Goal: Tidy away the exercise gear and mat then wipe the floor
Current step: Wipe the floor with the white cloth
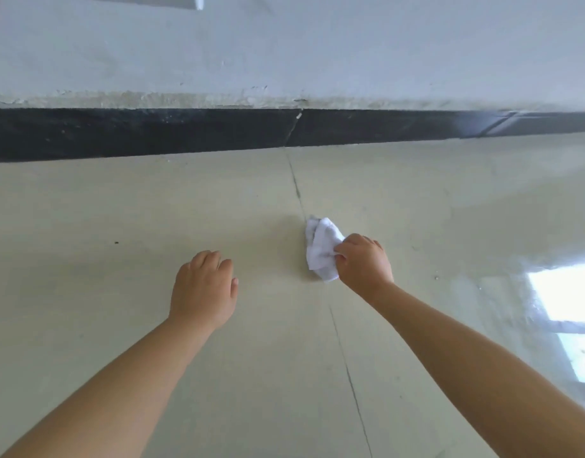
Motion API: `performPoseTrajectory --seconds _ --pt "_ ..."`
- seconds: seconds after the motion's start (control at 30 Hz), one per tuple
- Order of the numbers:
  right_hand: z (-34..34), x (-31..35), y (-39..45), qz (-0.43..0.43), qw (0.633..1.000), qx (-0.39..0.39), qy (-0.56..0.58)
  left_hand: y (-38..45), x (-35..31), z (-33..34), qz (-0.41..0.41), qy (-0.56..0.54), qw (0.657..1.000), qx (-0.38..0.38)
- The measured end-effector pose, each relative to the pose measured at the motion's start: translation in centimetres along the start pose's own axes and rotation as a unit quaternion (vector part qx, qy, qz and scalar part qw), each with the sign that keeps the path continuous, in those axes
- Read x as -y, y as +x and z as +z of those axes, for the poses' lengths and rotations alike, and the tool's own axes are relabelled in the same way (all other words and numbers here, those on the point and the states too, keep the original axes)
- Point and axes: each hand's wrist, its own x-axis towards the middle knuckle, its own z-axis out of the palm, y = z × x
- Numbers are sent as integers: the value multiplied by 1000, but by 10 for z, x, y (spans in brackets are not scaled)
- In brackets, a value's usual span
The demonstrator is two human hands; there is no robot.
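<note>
Now wiping the floor (119, 209) by the wall.
The right hand (364, 264) pinched a bunched white cloth (321, 251) at one o'clock; the left hand (202, 289) hovered, fingers loosely bent. Flatter cloth and overlapping strokes would probably clean better.

Both my arms were stretched out forward and down, bare to the elbow at least, forearms coming in from the bottom corners and angling toward each other. Left hand (203, 287) was palm down with the back facing me, fingers loosely bent and close together, thumb sticking out to the inside, not gripping anything. Couldn't tell if the fingertips were touching down or just hanging above. Right hand (364, 261) was further forward than the left, wrist bent a little, knuckles up, fingers curled tight around a cloth (322, 249) bunched up in front of them.
</note>
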Motion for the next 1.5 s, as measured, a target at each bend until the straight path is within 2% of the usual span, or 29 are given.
performPoseTrajectory --seconds 0.13,0.23,0.37,0.43,0.63,0.8,0.93,1.03,1.1,1.23,1.33,1.43,1.5 --pt "-7 -63 -46 49 994 83 -44 17 -40 -14 -37 -9 998 42" --pt "7 -84 -73 98 987 118 -43 17 -67 -13 4 24 997 71" --pt "32 -81 -98 165 983 75 17 8 -91 -3 51 67 991 109" --pt "47 -73 -104 173 981 62 60 7 -98 -1 66 82 988 117" --pt "83 -61 -111 106 970 109 188 15 -117 -3 71 97 986 115" --pt "93 -87 -99 57 983 87 151 14 -139 1 45 147 980 126" --pt "89 -120 -58 135 975 37 173 11 -151 10 55 145 981 117" --pt "77 -130 -11 203 955 -3 215 6 -149 17 26 118 986 117" --pt "68 -120 20 173 962 7 211 -5 -142 22 13 100 987 124" --pt "66 -73 49 56 985 9 165 -21 -119 31 -47 67 988 134" --pt "75 -45 23 -69 986 50 143 -23 -105 39 -57 13 994 88" --pt "82 -60 -13 -147 979 86 112 -18 -102 45 -58 -4 994 89" --pt "81 -92 -18 -128 984 82 97 -10 -109 41 -25 23 998 50"
